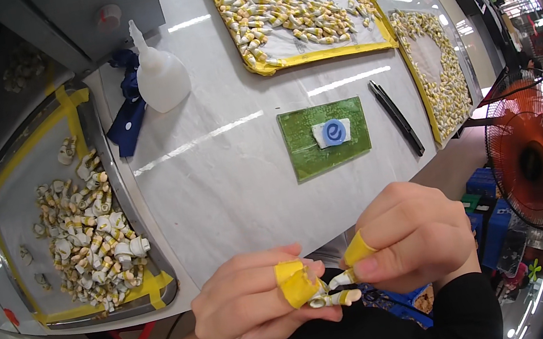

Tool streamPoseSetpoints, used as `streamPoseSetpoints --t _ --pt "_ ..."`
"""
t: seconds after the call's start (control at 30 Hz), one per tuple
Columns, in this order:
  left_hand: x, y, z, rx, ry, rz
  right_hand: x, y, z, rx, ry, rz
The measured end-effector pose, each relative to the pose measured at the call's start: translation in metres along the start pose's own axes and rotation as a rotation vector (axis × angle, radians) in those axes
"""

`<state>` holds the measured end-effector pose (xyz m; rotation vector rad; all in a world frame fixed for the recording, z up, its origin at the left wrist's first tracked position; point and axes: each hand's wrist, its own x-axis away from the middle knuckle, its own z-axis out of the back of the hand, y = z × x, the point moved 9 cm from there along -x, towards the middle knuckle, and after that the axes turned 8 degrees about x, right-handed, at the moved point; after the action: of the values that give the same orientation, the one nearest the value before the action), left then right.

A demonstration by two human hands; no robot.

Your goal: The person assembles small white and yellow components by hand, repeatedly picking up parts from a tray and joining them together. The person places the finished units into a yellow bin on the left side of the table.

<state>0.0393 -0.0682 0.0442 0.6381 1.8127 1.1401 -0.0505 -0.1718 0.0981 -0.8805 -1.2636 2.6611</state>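
My left hand (253, 303), yellow tape round one finger, is closed on small white painted pieces (336, 298) with yellow bands and peach tips. They look like little figurine limbs. The fingers of my right hand (411, 236), also wearing yellow tape, pinch one end of a similar small piece (341, 280) against those in the left. Both hands meet just off the table's near edge. Beyond them lies a green glass-like plate (305, 157) with a white pad and a round blue piece (334, 133) on top.
At left, a yellow-taped tray (155, 285) holds a heap of white and yellow pieces. Two more trays (311, 57) (422, 87) of small pieces stand at the far side. A white squeeze bottle (163, 80), dark blue cloth (128, 124) and black tweezers (395, 116) lie about; an orange fan (530, 162) is right.
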Motion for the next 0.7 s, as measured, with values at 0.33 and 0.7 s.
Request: streamPoseSetpoints --t 0.33,0.7 --pt "-0.005 0.007 -0.008 -0.071 -0.058 -0.012 -0.004 -0.006 -0.004 -0.052 -0.034 0.094" --pt "-0.008 0.013 -0.01 -0.134 -0.086 -0.037 -0.007 -0.006 -0.005 -0.103 -0.097 0.088"
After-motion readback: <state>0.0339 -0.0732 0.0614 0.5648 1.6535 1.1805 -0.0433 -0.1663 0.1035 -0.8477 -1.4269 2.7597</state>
